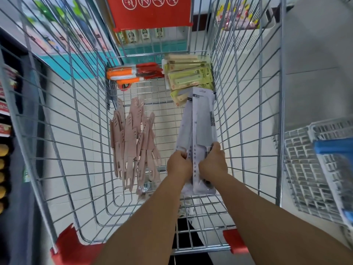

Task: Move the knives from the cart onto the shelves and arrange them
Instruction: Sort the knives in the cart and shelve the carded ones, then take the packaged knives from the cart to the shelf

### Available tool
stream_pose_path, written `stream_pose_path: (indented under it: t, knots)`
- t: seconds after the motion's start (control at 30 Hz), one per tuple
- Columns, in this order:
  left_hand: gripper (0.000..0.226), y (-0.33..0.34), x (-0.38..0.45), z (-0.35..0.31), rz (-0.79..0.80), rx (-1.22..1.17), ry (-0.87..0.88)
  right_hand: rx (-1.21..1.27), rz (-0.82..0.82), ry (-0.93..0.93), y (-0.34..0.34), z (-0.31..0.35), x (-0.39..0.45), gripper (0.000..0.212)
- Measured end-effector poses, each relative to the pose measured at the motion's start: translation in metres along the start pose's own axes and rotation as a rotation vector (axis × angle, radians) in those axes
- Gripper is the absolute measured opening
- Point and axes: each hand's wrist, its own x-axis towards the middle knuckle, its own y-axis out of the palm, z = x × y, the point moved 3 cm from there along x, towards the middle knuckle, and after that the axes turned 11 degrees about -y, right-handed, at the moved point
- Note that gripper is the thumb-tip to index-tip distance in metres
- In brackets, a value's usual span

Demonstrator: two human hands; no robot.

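I look down into a wire shopping cart (72, 119). Both arms reach into it. My left hand (178, 163) and my right hand (214, 161) grip the near part of a stack of white-carded cleaver packs (202, 119) lying along the cart's right side. A heap of pink sheathed knives (131, 142) lies at the left of the cart floor. Orange and red handled knives (133, 73) rest at the far left end. Yellow-green carded knife packs (189, 73) are piled at the far right end.
A red sign (150, 12) hangs on the cart's far end. Shelving with goods (5, 131) runs along the left edge. A second wire cart with a blue handle (324, 161) stands at the right on the tiled floor.
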Motion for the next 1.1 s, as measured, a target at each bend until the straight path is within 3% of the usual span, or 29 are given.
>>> stream_pose_path:
  t: [0.43,0.6,0.77,1.1]
  knots:
    - [0.018,-0.061,-0.045,0.002,-0.167,-0.150,-0.009,0.077,-0.044,-0.148,-0.011,0.032,-0.044,0.076]
    - [0.029,-0.098,-0.070,-0.003,-0.200,-0.309,0.052,0.022,-0.095,-0.303,-0.022,0.068,-0.075,0.076]
    - [0.018,-0.145,-0.112,-0.016,-0.256,-0.375,0.177,0.026,-0.139,-0.417,-0.037,0.109,-0.109,0.075]
    - [0.035,-0.252,-0.214,-0.035,-0.459,-0.622,0.334,0.111,-0.220,-0.655,-0.088,0.210,-0.204,0.071]
